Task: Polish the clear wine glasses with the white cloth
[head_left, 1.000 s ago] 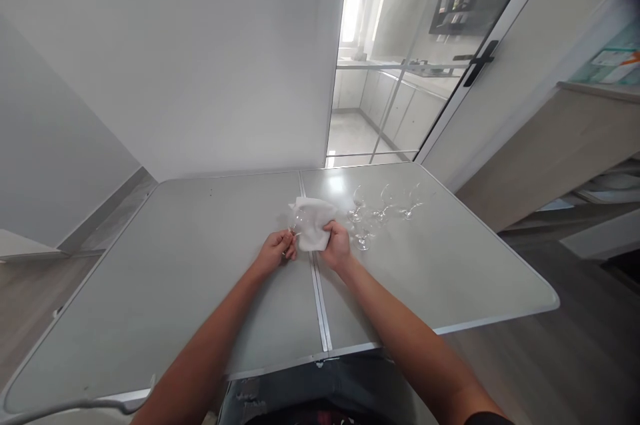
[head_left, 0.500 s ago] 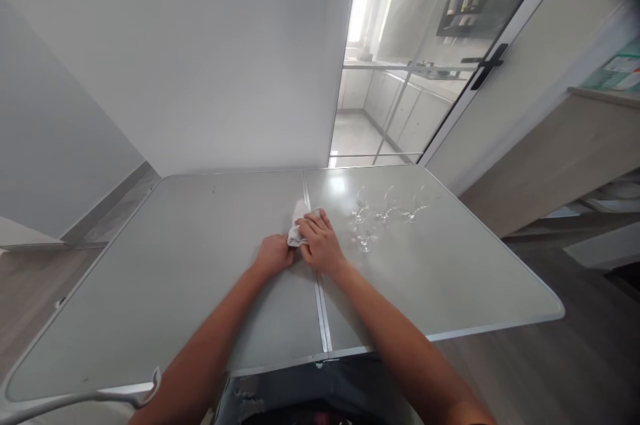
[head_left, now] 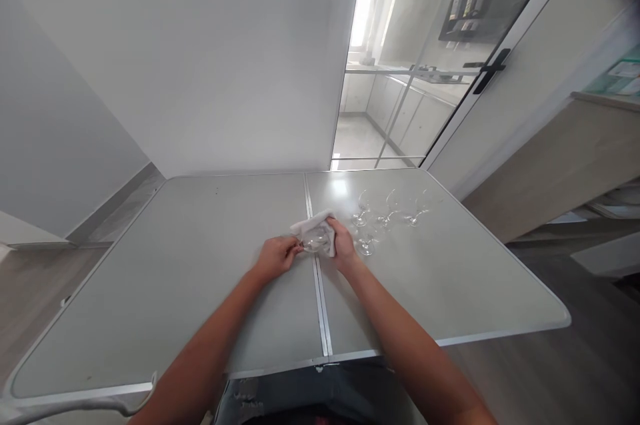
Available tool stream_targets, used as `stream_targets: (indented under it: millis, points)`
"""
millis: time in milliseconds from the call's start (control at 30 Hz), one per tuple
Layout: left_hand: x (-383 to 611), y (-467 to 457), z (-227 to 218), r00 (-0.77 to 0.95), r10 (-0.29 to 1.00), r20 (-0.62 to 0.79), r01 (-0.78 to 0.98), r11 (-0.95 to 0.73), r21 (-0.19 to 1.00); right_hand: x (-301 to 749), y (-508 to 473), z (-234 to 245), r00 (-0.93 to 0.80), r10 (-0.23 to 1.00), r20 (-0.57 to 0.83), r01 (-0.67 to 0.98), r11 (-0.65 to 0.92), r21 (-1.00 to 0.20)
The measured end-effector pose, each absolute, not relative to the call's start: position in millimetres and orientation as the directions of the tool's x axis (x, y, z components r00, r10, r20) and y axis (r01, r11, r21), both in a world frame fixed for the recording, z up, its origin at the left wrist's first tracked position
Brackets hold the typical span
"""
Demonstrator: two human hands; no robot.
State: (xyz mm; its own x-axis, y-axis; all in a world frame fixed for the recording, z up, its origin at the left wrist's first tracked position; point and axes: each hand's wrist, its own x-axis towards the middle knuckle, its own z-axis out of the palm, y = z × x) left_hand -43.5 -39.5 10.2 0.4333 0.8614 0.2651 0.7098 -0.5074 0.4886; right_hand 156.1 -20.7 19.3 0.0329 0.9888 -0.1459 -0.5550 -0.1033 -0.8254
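Over the seam of the table, a clear stemmed glass (head_left: 314,242) lies tilted on its side between my hands. My left hand (head_left: 276,257) pinches it at its stem end, fingers closed. A white cloth (head_left: 318,219) wraps the far side and right end of the bowl. My right hand (head_left: 345,246) is closed on the cloth, with the thumb side toward the bowl; some of its fingers are hidden behind the cloth. Just right of that hand stands another stemmed glass (head_left: 367,246) on the table.
Several more clear stemmed glasses (head_left: 384,217) stand at the table's back right. The pale folding table (head_left: 150,291) has a metal seam (head_left: 321,311) down its middle. A white wall and a glazed door (head_left: 395,78) border its far edge. A grey cable (head_left: 100,405) hangs at the front left.
My right hand has moved right and opened out the cloth, which was bunched under it. The glass bowl now shows between my hands. My left hand has hardly moved.
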Motion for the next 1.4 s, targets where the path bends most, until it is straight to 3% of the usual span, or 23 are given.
stream_targets:
  millis: [100,167,300,400,467,667,800,900,967,1100,1200,1300,1400]
  points:
    - [-41,-37,11,0.316,0.92,0.231,0.529,-0.373,0.762,148,-27,20,-0.007,0.982,-0.188,-0.618,-0.152,-0.771]
    - [-38,-36,10,0.254,0.947,0.196,0.411,-0.289,0.864,141,-34,21,0.048,0.99,-0.133,-0.576,-0.081,-0.813]
    - [-37,-35,9,0.2,0.968,0.151,0.342,-0.214,0.915,135,-47,26,0.094,0.972,0.217,-0.252,0.234,-0.939]
    - [-41,-35,12,0.211,0.957,0.2,0.467,-0.278,0.839,140,-49,32,-0.031,0.872,0.489,0.006,0.489,-0.872]
    - [-44,-36,15,0.247,0.937,0.248,0.583,-0.348,0.734,147,-46,35,-0.139,0.813,0.566,0.118,0.581,-0.805]
    - [-46,-40,19,0.405,0.882,0.241,0.739,-0.471,0.481,161,-39,37,-0.36,0.734,0.576,0.307,0.676,-0.67]
    - [-43,-39,16,0.371,0.906,0.204,0.822,-0.423,0.382,157,-42,36,-0.515,0.669,0.536,0.403,0.741,-0.537]
    - [-40,-38,14,0.31,0.936,0.165,0.845,-0.351,0.404,151,-45,39,-0.617,0.591,0.52,0.359,0.799,-0.482]
    - [-38,-38,13,0.299,0.937,0.179,0.816,-0.349,0.462,149,-45,41,-0.582,0.613,0.534,0.35,0.782,-0.515]
    - [-36,-41,14,0.308,0.92,0.242,0.727,-0.391,0.564,151,-36,40,-0.165,0.851,0.499,0.285,0.525,-0.802]
    - [-35,-43,17,0.319,0.915,0.247,0.6,-0.397,0.695,151,-29,34,0.085,0.981,0.174,-0.104,0.182,-0.978]
    - [-31,-40,16,0.298,0.927,0.225,0.396,-0.335,0.855,142,-29,27,0.031,0.992,-0.121,-0.508,-0.088,-0.857]
    - [-26,-35,10,0.244,0.957,0.159,0.198,-0.21,0.957,128,-36,23,-0.027,0.986,-0.165,-0.636,-0.144,-0.758]
